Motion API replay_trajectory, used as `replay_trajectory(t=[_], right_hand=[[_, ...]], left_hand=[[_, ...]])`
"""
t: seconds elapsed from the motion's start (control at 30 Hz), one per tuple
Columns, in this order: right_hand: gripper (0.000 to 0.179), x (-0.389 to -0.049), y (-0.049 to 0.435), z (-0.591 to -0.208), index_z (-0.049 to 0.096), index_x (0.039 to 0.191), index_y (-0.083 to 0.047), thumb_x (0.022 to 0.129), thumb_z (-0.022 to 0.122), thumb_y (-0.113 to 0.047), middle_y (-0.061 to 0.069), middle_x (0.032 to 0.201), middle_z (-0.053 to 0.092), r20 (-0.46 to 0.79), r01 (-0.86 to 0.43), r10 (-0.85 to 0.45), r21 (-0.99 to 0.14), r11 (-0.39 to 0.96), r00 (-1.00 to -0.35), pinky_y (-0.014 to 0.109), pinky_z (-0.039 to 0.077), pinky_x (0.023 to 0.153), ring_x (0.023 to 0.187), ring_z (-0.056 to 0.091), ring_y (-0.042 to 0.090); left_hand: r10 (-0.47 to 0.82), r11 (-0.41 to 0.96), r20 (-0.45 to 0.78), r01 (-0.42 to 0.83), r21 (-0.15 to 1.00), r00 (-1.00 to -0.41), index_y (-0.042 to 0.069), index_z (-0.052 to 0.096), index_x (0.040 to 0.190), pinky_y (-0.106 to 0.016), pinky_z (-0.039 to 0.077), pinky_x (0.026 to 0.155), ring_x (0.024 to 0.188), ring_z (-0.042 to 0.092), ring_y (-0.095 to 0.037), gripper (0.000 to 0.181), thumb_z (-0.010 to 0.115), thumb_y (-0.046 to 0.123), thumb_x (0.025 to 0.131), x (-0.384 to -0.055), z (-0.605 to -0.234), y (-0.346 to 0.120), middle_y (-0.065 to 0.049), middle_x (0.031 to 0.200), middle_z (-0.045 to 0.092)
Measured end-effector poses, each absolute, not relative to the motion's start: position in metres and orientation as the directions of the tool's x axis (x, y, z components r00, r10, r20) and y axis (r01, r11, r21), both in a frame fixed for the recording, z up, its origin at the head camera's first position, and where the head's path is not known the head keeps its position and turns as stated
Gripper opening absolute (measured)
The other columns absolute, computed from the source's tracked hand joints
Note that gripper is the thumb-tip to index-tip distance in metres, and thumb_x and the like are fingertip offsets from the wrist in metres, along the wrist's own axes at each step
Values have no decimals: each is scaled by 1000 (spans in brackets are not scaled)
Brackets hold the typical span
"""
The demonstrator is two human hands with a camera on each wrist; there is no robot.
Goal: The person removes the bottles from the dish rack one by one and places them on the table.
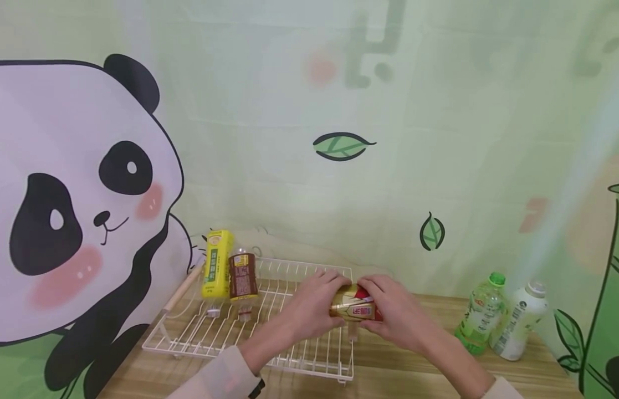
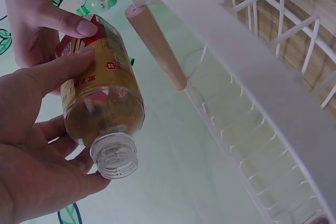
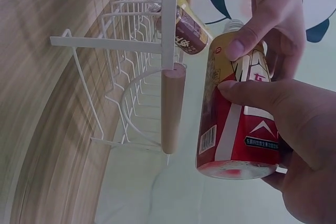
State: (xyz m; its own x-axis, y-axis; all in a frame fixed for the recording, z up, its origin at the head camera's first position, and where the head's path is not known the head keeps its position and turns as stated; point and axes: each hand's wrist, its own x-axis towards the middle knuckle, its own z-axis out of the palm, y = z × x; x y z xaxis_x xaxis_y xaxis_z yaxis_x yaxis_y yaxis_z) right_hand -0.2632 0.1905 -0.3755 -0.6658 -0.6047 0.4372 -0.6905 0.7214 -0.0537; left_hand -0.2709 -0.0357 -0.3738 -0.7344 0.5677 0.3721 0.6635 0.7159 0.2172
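Both hands hold a drink bottle with a gold and red label (image 1: 353, 303) sideways above the right end of the white wire rack (image 1: 346, 363). My left hand (image 1: 311, 302) grips the neck half, fingers and thumb around it. Its open, uncapped mouth (image 2: 116, 161) shows in the left wrist view. At the red base end, my right hand (image 1: 396, 307) grips with its thumb across the label (image 3: 239, 129). A yellow bottle (image 1: 217, 266) and a brown-labelled bottle (image 1: 243, 275) lean upside down in the rack, necks downward.
The rack has wooden handles (image 3: 173, 111) at its ends and stands on a wood-grain table (image 1: 394, 377). At the right stand a green-capped bottle (image 1: 481, 316) and a white bottle (image 1: 520, 321). Behind hangs a green cloth (image 1: 269, 183) with a printed panda.
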Motion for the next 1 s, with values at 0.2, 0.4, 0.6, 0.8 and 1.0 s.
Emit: replay_trajectory(t=[0.2, 0.4, 0.6, 0.8, 1.0], right_hand=[[75, -265, 193, -377, 59, 141, 3, 82, 95, -27, 13, 139, 61, 416, -705, -630, -41, 708, -656, 50, 55, 102, 124, 59, 29], [76, -265, 195, -374, 60, 140, 2, 80, 95, -28, 12, 136, 62, 432, -705, -628, -26, 709, -647, 50, 55, 100, 122, 58, 28], [75, -267, 198, -372, 62, 137, 2, 77, 98, -26, 12, 131, 63, 478, -718, -635, 11, 696, -607, 51, 57, 97, 118, 61, 29], [76, -269, 209, -370, 61, 138, 4, 77, 98, -22, 15, 131, 62, 482, -693, -605, -7, 721, -634, 53, 56, 98, 117, 61, 32], [76, -272, 222, -368, 59, 139, 4, 78, 97, -21, 16, 131, 61, 496, -670, -579, -9, 742, -647, 51, 57, 97, 116, 61, 33]], left_hand=[[572, 710, 372, 668, 222, -731, 11, 64, 139, -39, 49, 109, 121, 59, -19, 70, 96, 27, 80, -272, -375, -36, 0, 133, 65], [569, 693, 386, 676, 250, -726, 10, 62, 142, -40, 49, 110, 124, 59, -20, 72, 95, 30, 81, -272, -375, -37, 0, 137, 64], [536, 683, 365, 645, 343, -761, 10, 57, 149, -41, 50, 111, 131, 56, -23, 76, 92, 32, 85, -271, -372, -43, -3, 144, 60], [489, 667, 352, 602, 438, -798, 7, 52, 152, -45, 50, 112, 137, 53, -30, 79, 90, 32, 87, -273, -367, -59, -8, 149, 56], [416, 689, 330, 531, 494, -847, 8, 46, 157, -49, 45, 116, 144, 48, -34, 87, 90, 34, 86, -276, -359, -77, -12, 158, 48]])
